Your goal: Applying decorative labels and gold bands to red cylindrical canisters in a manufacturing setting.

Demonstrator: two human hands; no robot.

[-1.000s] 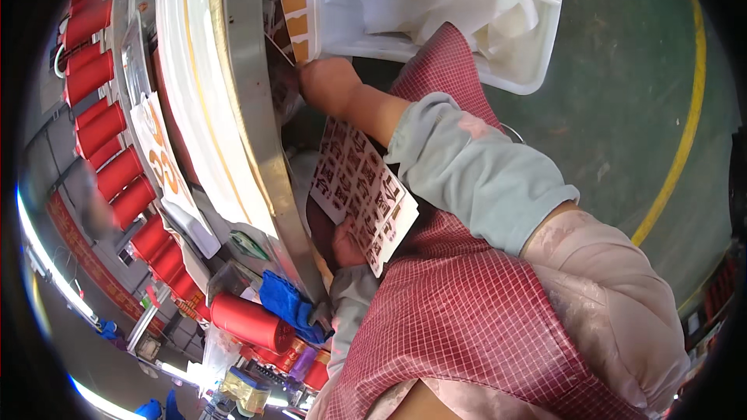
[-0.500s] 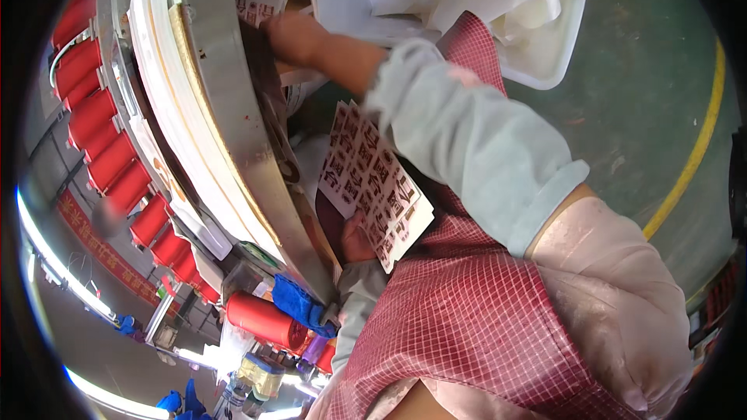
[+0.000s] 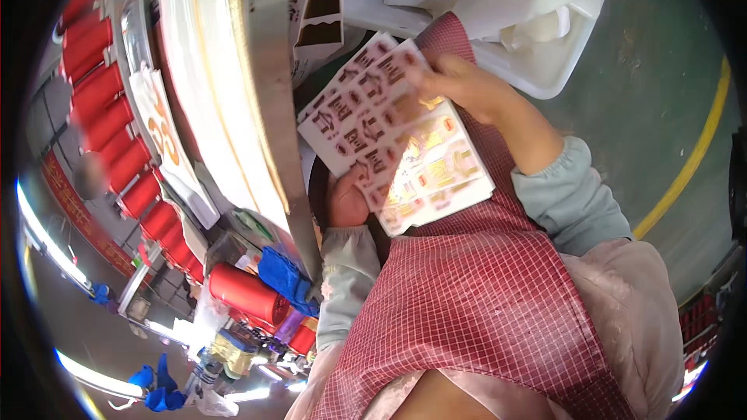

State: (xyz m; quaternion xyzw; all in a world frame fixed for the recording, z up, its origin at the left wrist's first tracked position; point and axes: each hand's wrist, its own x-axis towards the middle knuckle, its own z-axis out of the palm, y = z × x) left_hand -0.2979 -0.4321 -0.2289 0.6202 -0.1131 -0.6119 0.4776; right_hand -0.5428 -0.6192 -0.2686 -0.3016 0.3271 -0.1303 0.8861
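Observation:
A thin stack of white sheets printed with rows of brown and gold characters lies fanned over my lap, in front of a red checked apron. My left hand grips the stack by its lower left edge, with the fingers partly hidden beneath it. At the upper right edge my right hand is closed on the sheets, its fingertips slightly blurred. Light glares off the gold print in the middle of the stack.
Left of the sheets runs a metal table edge, with a thick pile of white paper on it. White card with dark brown shapes sits beyond the sheets. A white plastic bin stands at the upper right. Red rolls line the left.
My right hand has come back from beside the table at the upper left to the sheets' right edge. The stack has turned and now shows more of its gold face.

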